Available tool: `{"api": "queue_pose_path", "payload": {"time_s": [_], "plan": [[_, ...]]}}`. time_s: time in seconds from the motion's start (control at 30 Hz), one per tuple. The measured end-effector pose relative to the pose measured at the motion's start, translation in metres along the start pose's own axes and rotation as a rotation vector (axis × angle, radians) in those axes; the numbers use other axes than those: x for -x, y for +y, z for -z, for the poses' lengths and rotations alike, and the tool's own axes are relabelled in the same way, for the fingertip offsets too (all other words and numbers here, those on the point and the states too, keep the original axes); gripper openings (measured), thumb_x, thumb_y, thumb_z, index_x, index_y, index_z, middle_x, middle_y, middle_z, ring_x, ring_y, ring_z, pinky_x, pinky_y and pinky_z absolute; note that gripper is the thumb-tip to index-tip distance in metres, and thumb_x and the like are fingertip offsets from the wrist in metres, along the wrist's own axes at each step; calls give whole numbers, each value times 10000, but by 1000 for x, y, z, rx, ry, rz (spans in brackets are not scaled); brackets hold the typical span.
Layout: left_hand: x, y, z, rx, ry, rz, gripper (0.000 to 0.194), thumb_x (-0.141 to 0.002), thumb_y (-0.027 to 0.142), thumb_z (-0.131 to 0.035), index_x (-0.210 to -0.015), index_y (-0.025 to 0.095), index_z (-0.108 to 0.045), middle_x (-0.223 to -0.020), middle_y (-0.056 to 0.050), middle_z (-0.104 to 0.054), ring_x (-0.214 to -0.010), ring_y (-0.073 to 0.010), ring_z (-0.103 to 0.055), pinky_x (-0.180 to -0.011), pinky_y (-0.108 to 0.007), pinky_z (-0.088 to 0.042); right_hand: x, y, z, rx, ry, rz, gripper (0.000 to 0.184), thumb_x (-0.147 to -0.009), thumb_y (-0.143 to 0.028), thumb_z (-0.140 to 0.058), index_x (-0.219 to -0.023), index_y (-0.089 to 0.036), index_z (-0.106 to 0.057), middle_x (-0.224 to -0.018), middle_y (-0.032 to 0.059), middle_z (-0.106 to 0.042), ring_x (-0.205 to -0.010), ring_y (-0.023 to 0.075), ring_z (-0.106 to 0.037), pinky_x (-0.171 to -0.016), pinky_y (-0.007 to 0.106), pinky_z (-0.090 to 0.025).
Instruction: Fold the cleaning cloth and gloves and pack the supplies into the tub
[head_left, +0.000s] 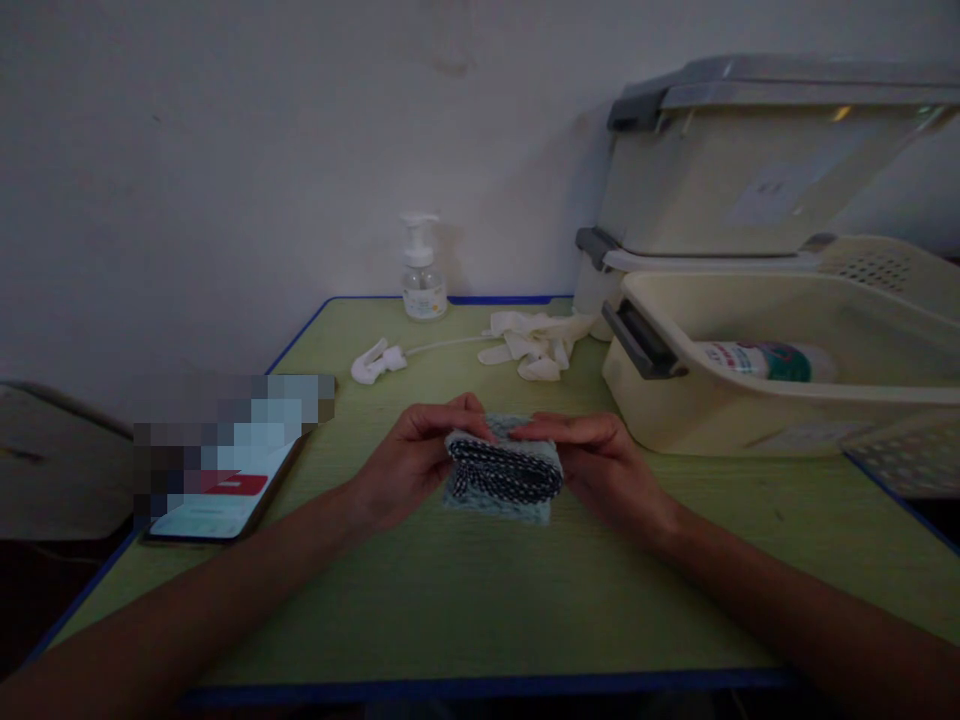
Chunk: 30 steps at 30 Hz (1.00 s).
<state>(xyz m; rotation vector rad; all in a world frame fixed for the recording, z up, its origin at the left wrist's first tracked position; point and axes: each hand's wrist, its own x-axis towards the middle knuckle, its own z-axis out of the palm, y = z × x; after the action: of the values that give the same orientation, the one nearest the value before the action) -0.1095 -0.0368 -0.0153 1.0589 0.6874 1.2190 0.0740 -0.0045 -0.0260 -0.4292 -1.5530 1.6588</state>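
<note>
A folded knitted cloth (506, 472), pale blue-green with a dark, white-flecked inner side, is held up between both hands over the middle of the table. My left hand (409, 460) grips its left side, the thumb lying along the top edge. On the right, my right hand (611, 475) pinches the other side, with fingers across the top. Some fingertips are hidden behind the cloth. Its folded layers face me.
The green table (480, 610) has a blue edge. Left lies a phone (217, 510). Behind are a pump bottle (424, 285), a white plastic clip-like piece (377, 360) and crumpled whitish gloves (540, 340). A cream basket (750, 415) with a bottle (765, 361) stands right, before lidded bins (712, 180).
</note>
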Motion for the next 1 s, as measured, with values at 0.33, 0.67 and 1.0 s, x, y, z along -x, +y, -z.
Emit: {"api": "queue_pose_path", "payload": {"time_s": [0.33, 0.67, 1.0], "plan": [[1, -1, -1, 30, -26, -1, 95, -631, 187, -744, -549, 221, -709, -756, -4, -491, -649, -99, -533, -504, -189, -416, 0, 0, -3, -53, -14, -26, 290, -717, -88, -524, -784, -268, -741, -811, 4, -615, -725, 95, -578, -617, 226, -479], [2, -4, 1, -388, 155, -218, 203, -667, 153, -644, -484, 229, -687, -779, -22, -503, -671, -114, -489, -511, -197, -380, -1, -5, -7, -117, 17, -160, 153, -747, -322, -601, -765, -192, -680, -789, 16, -511, -766, 131, -518, -642, 256, -447], [2, -7, 3, -392, 171, -206, 191, -735, 168, -559, -644, 212, -721, -882, -37, -509, -744, -132, -499, -503, -181, -406, -1, -4, -12, 15, 11, -142, 262, -668, -267, -717, -848, -209, -536, -850, -13, -551, -744, 94, -533, -658, 232, -443]]}}
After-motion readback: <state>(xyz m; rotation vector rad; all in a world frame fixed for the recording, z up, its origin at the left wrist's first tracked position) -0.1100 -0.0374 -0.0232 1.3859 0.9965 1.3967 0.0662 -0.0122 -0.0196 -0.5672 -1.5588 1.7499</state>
